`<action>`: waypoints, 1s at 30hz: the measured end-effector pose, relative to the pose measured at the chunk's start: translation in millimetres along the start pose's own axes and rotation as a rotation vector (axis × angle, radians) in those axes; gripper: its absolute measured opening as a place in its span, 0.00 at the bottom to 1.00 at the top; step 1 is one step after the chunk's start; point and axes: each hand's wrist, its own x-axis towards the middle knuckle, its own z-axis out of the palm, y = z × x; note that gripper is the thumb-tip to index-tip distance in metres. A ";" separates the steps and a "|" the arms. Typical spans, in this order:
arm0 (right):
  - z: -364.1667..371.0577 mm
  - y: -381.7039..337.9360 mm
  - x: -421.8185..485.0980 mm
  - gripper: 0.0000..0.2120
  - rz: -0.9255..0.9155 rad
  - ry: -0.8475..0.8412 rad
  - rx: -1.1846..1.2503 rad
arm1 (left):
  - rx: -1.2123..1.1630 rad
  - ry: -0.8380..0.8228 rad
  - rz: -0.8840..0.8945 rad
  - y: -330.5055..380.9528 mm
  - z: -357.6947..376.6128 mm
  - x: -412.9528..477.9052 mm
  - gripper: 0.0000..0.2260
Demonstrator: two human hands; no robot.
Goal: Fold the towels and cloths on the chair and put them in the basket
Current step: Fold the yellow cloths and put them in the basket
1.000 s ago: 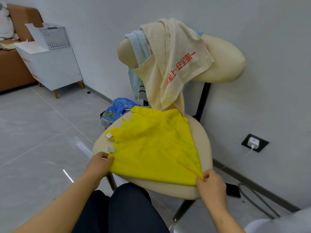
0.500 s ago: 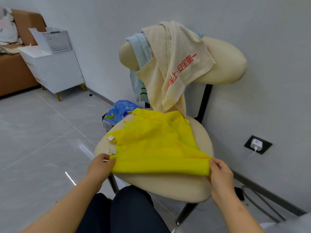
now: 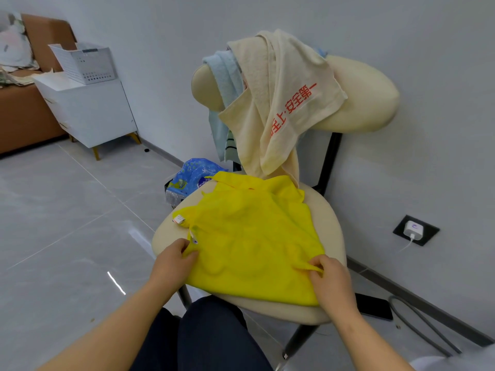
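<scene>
Two hands work a yellow cloth point(image 3: 249, 242) spread on a cream chair seat point(image 3: 281, 313). The left hand point(image 3: 174, 263) pinches the cloth's near left edge in its fingers point(image 3: 187, 254), just below the white tags. The right hand point(image 3: 330, 279) has its fingers point(image 3: 316, 263) curled round a raised fold at the near right corner. Beyond the fingers, a cream towel point(image 3: 278, 97) with red characters hangs over the chair back, a pale blue towel point(image 3: 225, 73) beneath it. Far to their left, a white basket point(image 3: 85, 64) sits on a white cabinet point(image 3: 91, 111).

likely a home: sofa point(image 3: 24, 108), white cabinet point(image 3: 91, 113), tiled floor point(image 3: 67, 215).
</scene>
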 end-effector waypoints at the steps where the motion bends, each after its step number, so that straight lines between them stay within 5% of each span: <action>1: 1.1 0.2 0.6 0.10 0.010 0.006 -0.008 | 0.048 -0.012 0.012 -1.3 1.8 1.9 0.05; 4: 2.9 -1.0 2.9 0.13 0.053 -0.005 0.036 | 0.202 -0.010 0.015 -5.5 7.4 6.2 0.12; 8: -6.8 -5.8 6.5 0.10 0.069 -0.137 0.030 | 0.221 -0.078 -0.034 0.8 1.2 5.1 0.06; 14: -32.7 -4.7 2.5 0.03 0.202 -0.426 0.067 | 0.018 -0.277 -0.206 -1.4 -22.3 1.5 0.07; 18: -29.8 -5.4 4.3 0.09 0.122 -0.222 -0.009 | 0.082 -0.177 -0.137 5.7 -22.0 1.4 0.21; 25: -30.7 -13.3 8.1 0.07 0.005 0.012 0.295 | -0.214 0.030 0.037 21.5 -11.1 8.0 0.06; 30: -30.4 -16.8 34.6 0.07 0.015 0.192 0.443 | -0.358 0.127 0.066 38.3 -14.4 30.2 0.05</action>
